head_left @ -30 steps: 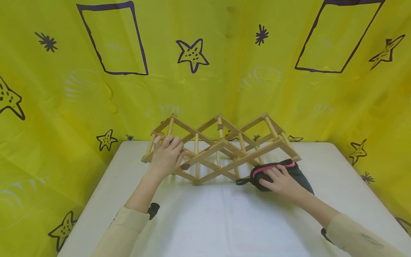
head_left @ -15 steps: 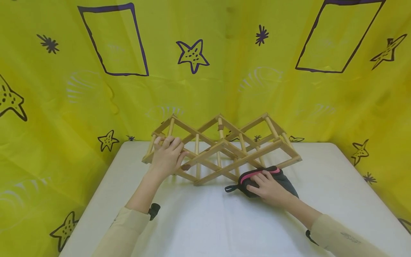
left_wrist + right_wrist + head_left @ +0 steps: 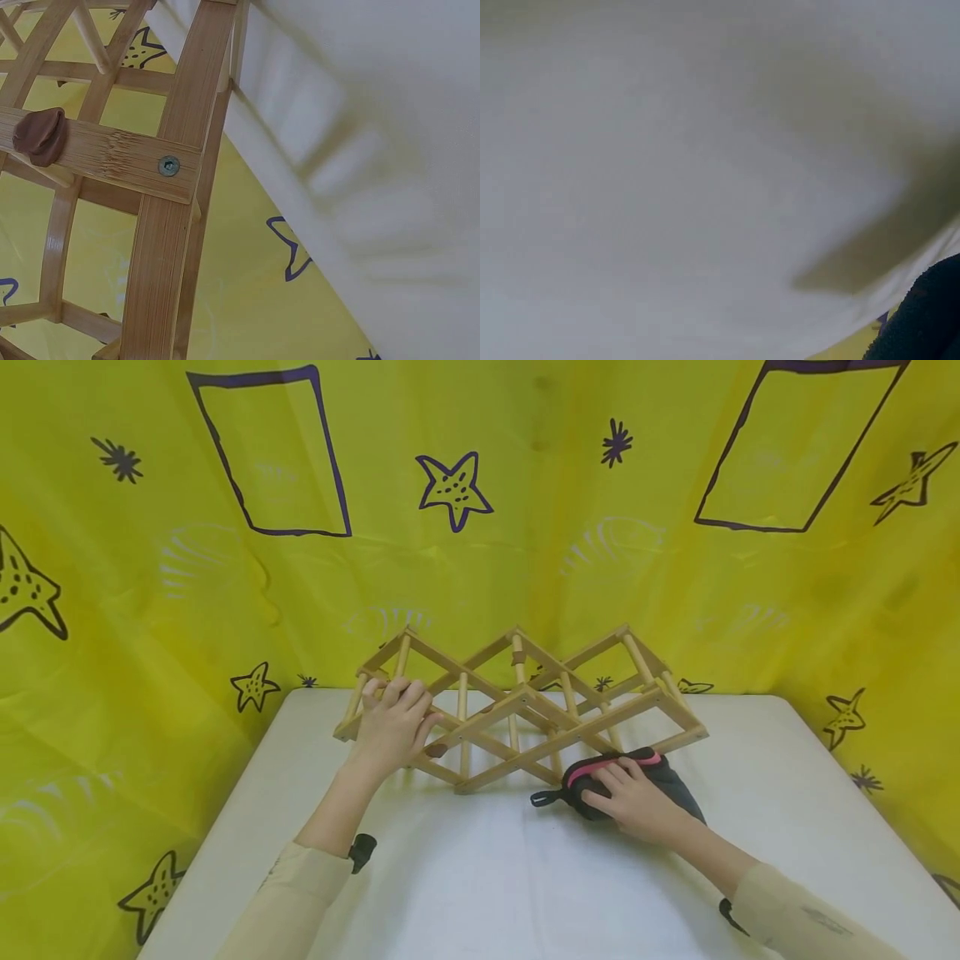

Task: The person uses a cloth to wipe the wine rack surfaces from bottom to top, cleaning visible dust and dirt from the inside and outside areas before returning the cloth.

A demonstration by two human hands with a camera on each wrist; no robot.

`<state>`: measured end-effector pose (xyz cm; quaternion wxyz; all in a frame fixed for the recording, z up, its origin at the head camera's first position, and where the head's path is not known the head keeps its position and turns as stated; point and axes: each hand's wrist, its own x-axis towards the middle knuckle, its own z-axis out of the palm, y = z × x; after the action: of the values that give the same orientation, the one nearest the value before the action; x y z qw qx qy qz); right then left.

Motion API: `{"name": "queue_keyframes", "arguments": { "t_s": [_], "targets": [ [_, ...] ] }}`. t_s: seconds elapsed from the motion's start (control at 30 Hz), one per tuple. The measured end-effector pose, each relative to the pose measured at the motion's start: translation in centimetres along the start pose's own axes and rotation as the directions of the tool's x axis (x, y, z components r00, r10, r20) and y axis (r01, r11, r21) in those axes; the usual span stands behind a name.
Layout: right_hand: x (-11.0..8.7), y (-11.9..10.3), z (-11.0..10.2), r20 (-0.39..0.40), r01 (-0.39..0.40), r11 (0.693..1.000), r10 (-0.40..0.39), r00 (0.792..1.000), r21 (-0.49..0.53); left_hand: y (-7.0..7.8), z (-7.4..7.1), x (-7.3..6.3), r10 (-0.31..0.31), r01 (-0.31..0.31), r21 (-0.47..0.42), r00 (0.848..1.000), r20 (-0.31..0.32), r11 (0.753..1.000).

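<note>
A folding wooden lattice rack [image 3: 525,714] stands opened out across the table, with crossed slats joined by round dowels. My left hand [image 3: 392,727] grips its left end, fingers curled over the top of the slats. The left wrist view shows a slat with a screw and a brown lump [image 3: 41,136] stuck on it. My right hand [image 3: 633,802] holds a dark zip pouch [image 3: 682,797] with a pink zipper and a small loop at its left end, right before the rack's front right part. In the right wrist view only a dark edge of the pouch [image 3: 922,319] shows.
A white-covered table [image 3: 480,877] lies under everything. Behind it and on both sides hangs a yellow curtain [image 3: 525,568] with drawn starfish and frames. The rack's back comes close to the curtain.
My right hand has carried the pouch left and a little toward me, mostly in the first half second. The left hand and the rack have stayed in place.
</note>
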<state>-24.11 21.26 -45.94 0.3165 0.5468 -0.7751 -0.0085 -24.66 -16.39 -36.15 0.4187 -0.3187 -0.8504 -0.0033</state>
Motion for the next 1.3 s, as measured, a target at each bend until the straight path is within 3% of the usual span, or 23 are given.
{"name": "queue_keyframes", "arguments": {
  "t_s": [0.27,0.63,0.83,1.13,1.3],
  "targets": [
    [-0.6,0.8,-1.4,-0.034,-0.051,0.999,0.050,0.998,-0.018,0.0,-0.1,0.0,0.000,-0.001,0.025,1.000,0.009,1.000],
    [1.1,-1.3,1.8,-0.006,0.004,1.000,-0.004,1.000,0.028,0.0,-0.1,0.0,-0.004,0.004,-0.006,1.000,0.009,1.000],
    [1.4,-1.8,2.3,-0.022,0.012,1.000,-0.011,1.000,0.014,0.0,0.0,0.0,-0.014,0.015,-0.013,1.000,0.017,1.000],
    [0.6,-1.0,0.8,0.049,-0.037,0.999,0.038,0.998,-0.013,0.0,-0.1,0.1,-0.017,0.017,0.005,0.999,0.034,1.000],
    [0.3,-0.3,-0.6,0.033,-0.088,0.996,0.089,0.996,-0.030,0.0,-0.2,0.0,-0.015,0.015,0.008,0.999,0.033,1.000]
  ]
}}
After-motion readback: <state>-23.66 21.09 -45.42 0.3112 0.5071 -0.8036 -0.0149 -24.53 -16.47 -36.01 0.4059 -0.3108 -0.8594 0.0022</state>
